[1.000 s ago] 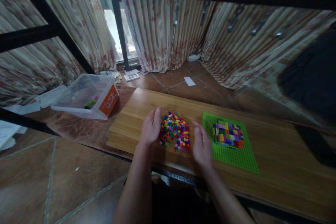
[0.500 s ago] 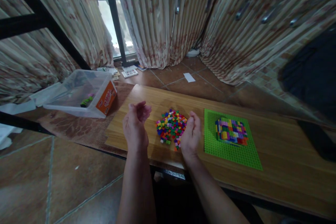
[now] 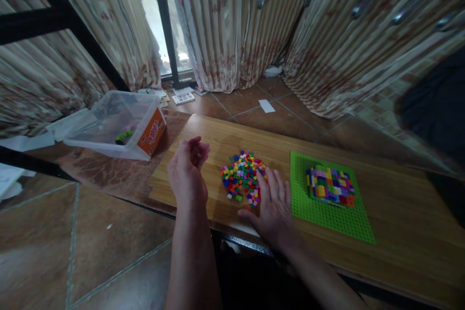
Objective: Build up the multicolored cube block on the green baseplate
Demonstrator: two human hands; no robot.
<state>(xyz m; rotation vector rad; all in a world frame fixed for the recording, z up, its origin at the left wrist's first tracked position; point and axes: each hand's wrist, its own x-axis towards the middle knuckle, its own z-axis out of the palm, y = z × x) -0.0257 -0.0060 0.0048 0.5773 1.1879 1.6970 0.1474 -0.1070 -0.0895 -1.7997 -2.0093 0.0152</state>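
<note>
A pile of small colourful building bricks (image 3: 240,177) lies on the wooden tabletop between my hands. Left of it, my left hand (image 3: 189,167) is raised with the palm turned inward and the fingers loosely curled; nothing shows in it. My right hand (image 3: 272,208) is palm down with spread fingers at the pile's right edge, covering some bricks; whether it touches them is unclear. To its right lies a green studded baseplate (image 3: 334,225), bearing a multicoloured block of joined bricks (image 3: 330,185).
A clear plastic box (image 3: 98,143) with an orange label stands at the left, holding a few green and pink pieces. Dark metal bars (image 3: 72,24) cross the upper left. Booklets (image 3: 183,98) and a white paper (image 3: 266,105) lie on the tiled floor beyond the table.
My right hand has turned from upright on its edge to palm down, with the fingers spread. My left hand keeps nearly the same pose. The view has shifted slightly.
</note>
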